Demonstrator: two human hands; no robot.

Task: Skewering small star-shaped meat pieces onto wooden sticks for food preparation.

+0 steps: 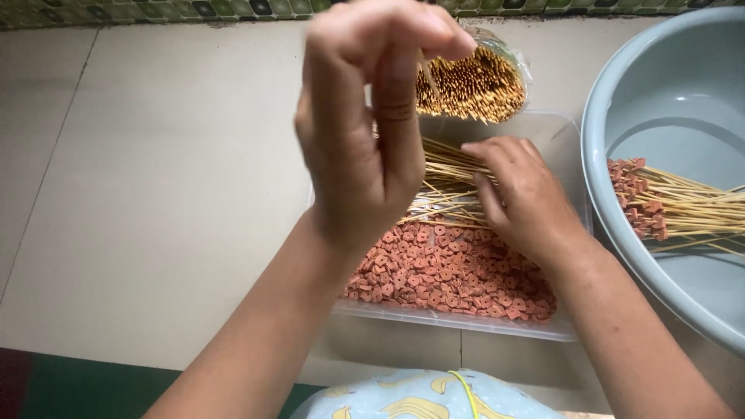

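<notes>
My left hand point(365, 132) is raised close to the camera, fingertips pinched on a thin bamboo skewer point(429, 77). My right hand point(520, 194) rests palm down inside a clear plastic tray point(466, 322), fingers on a loose pile of bamboo skewers point(446, 174). The tray's near half holds many small reddish ring-shaped pieces point(442, 271). Whether the right hand grips anything is hidden under its fingers.
A bundle of skewers in a clear bag point(473, 81) lies beyond the tray, points toward me. A large grey-blue basin point(621, 101) at the right holds skewers threaded with reddish pieces point(660, 206). Pale tiled floor point(155, 194) lies to the left. Patterned cloth point(419, 392) at the bottom.
</notes>
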